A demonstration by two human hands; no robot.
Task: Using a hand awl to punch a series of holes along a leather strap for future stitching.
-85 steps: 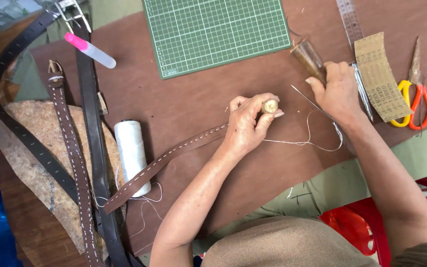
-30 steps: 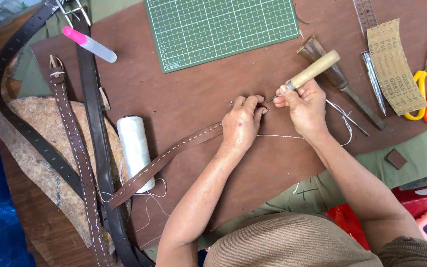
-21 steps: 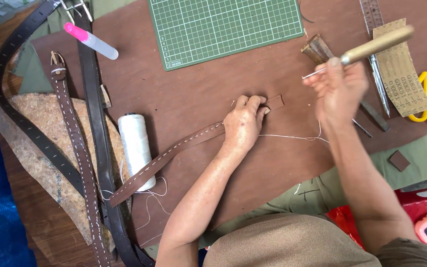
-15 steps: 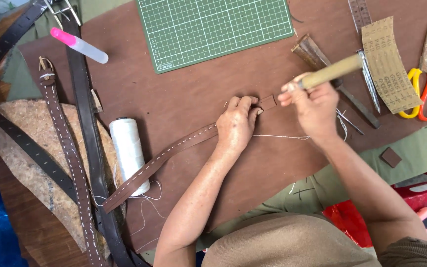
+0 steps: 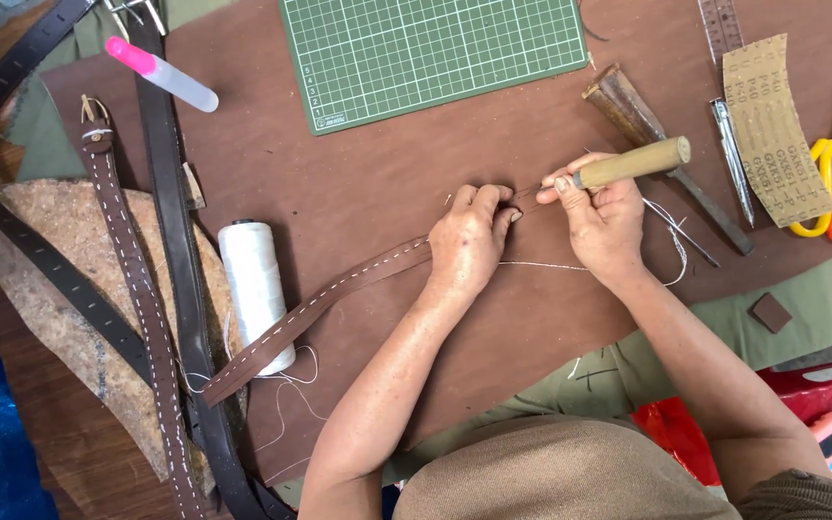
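Head view: your left hand [image 5: 469, 241] pins the end of the narrow brown stitched leather strap [image 5: 320, 308] on the bench, while your right hand [image 5: 604, 217] grips a wooden-handled awl [image 5: 628, 164], tip at the strap's end. You seem mid-piercing; next, press straight. Open leather mat lies beyond both hands; tools crowd your right.

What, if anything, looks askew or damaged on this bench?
Nothing stands out. The left hand pins the brown strap flat while the right hand holds a wooden-handled awl; loose white thread lies beside them.
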